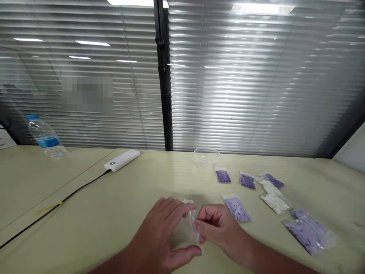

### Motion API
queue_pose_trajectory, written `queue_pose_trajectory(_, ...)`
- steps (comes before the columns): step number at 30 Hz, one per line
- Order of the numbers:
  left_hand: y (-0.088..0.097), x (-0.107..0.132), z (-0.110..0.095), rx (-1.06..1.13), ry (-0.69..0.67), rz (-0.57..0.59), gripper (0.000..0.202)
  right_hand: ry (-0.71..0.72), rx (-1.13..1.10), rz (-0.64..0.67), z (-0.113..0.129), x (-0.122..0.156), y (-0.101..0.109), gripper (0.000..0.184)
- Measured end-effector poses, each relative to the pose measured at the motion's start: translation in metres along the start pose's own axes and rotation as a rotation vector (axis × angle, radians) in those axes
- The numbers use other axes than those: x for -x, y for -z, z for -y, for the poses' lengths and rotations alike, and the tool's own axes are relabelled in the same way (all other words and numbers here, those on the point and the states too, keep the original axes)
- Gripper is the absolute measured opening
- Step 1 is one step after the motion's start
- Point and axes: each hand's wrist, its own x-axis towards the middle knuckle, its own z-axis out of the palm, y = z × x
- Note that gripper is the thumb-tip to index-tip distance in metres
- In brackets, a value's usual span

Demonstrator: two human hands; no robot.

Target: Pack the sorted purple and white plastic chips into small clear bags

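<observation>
A small clear zip bag [192,225] is held upright just above the table, with some white pieces [187,201] showing at its far end. My right hand [221,230] pinches the bag's right edge between thumb and fingers. Curved around the bag's left side, my left hand [164,232] has its thumb and fingers wide apart. Its fingertips are close to the bag's far end; whether they touch it I cannot tell. Nearest to my right hand lies a bag of light purple pieces [236,207].
Dark purple bags [223,176], white-piece bags [275,203] and stacked light purple bags [308,234] lie to the right. A clear round tub [207,156] stands at the back. Leftward are a white power bank [122,160], its black cable [82,187] and a water bottle [46,136].
</observation>
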Motion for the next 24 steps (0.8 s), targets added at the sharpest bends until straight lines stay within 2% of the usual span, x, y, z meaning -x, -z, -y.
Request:
queue_pose_trajectory(3,0.0,-0.001,0.0,-0.022,0.021,0.007,0.067,0.006,-0.011,0.015,0.001,-0.001,-0.002,0.028)
queue_pose_trajectory(10,-0.002,0.002,-0.002,-0.013,-0.084,-0.082,0.059,0.019,0.203,-0.083,-0.005,0.003,-0.003,0.034)
queue_pose_trajectory(13,-0.004,0.003,0.002,0.036,-0.027,-0.073,0.06,0.052,0.233,-0.104,-0.003,0.006,-0.003,0.037)
queue_pose_trajectory(16,-0.002,0.001,0.01,0.293,0.213,0.016,0.052,0.085,0.296,-0.157,0.006,0.006,0.002,0.036)
queue_pose_trajectory(19,0.0,-0.006,0.017,0.713,0.611,0.067,0.045,0.12,0.53,-0.272,0.015,0.003,0.008,0.028)
queue_pose_trajectory(21,-0.001,-0.011,0.021,0.895,0.866,0.017,0.051,0.134,0.702,-0.311,0.017,0.002,0.009,0.019)
queue_pose_trajectory(22,-0.002,-0.013,0.022,0.942,0.947,-0.022,0.053,0.145,0.776,-0.307,0.017,0.001,0.009,0.017)
queue_pose_trajectory(24,-0.004,-0.015,0.023,0.993,1.007,-0.073,0.052,0.19,0.914,-0.257,0.014,0.002,0.008,0.028)
